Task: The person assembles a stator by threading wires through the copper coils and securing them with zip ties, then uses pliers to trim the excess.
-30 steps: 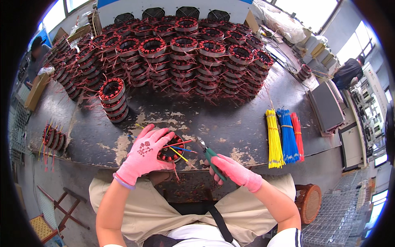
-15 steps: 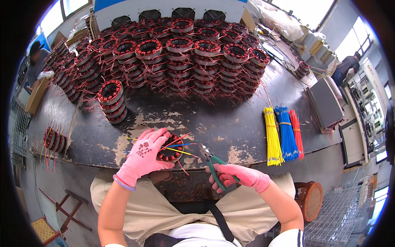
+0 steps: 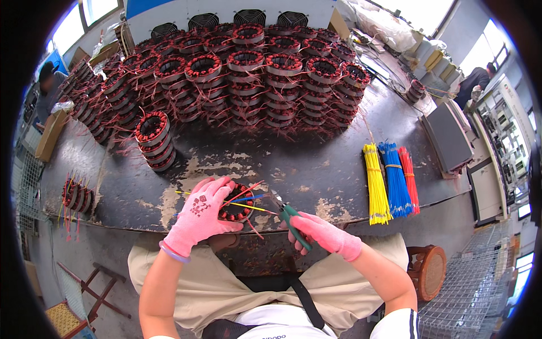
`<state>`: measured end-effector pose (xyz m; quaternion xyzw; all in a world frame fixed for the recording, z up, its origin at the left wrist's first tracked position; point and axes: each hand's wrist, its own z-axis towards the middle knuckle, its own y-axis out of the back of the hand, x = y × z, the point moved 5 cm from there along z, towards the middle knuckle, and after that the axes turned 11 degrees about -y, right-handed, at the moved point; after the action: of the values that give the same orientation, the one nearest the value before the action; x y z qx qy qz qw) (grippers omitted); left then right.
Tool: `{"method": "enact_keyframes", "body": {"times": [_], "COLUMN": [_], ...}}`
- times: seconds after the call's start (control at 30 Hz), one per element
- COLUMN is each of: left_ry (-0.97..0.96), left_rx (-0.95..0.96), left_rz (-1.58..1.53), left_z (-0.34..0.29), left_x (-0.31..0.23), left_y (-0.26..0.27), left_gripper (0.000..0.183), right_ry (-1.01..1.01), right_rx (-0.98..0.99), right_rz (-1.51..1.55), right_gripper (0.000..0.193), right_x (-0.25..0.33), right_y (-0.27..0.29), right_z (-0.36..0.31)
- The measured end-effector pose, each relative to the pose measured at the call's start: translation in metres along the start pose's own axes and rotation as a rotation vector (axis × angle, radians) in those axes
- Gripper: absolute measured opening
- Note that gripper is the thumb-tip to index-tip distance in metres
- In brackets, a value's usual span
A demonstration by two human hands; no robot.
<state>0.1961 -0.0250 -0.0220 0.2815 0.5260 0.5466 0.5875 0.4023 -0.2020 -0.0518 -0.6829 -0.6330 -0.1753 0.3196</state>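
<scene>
Your wound stator [image 3: 236,201] lies at the workbench's near edge, coloured leads splayed rightward; your green-handled cutters [image 3: 291,217] sit just beside them.

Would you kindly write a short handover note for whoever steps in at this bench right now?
Left hand: pink glove, resting over a copper-wound motor coil at the near edge of the table, holding it steady.
Right hand: pink glove, gripping green-handled pliers whose tip is at the coil's yellow wire.
Nearby: stacks of coils fill the far side of the table; yellow, blue and red wire bundles lie to the right.
Done: coil in hand has coloured wires sticking out.
Left: those wires appear untrimmed; whether the stacked coils are finished cannot be told.
</scene>
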Motion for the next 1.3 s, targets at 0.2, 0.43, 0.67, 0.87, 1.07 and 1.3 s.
{"method": "enact_keyframes", "body": {"times": [0.2, 0.43, 0.67, 0.87, 1.07, 1.3], "left_ry": [0.241, 0.21, 0.252, 0.29, 0.279, 0.283], "left_rx": [-0.019, 0.033, 0.012, -0.02, -0.038, -0.049], "left_rz": [0.118, 0.043, 0.036, 0.061, 0.057, 0.045], "left_z": [-0.003, 0.001, 0.003, 0.002, 0.001, 0.0], "left_x": [-0.017, -0.017, -0.019, -0.02, -0.02, -0.019], "left_y": [-0.003, -0.003, -0.004, -0.008, -0.009, -0.01], "left_gripper": [0.097, 0.098, 0.098, 0.099, 0.098, 0.1], "right_ry": [-0.02, -0.174, -0.148, -0.13, -0.105, -0.092], "right_rx": [0.061, 0.144, 0.141, 0.112, 0.065, 0.033], "right_rz": [0.16, 0.009, -0.072, -0.101, -0.094, -0.082], "right_gripper": [0.052, 0.054, 0.045, 0.043, 0.042, 0.043], "right_x": [-0.003, -0.011, -0.009, -0.005, 0.006, 0.007], "right_y": [0.018, 0.018, 0.011, 0.009, 0.001, -0.002], "right_z": [0.003, -0.019, -0.025, -0.018, -0.009, -0.012]}}
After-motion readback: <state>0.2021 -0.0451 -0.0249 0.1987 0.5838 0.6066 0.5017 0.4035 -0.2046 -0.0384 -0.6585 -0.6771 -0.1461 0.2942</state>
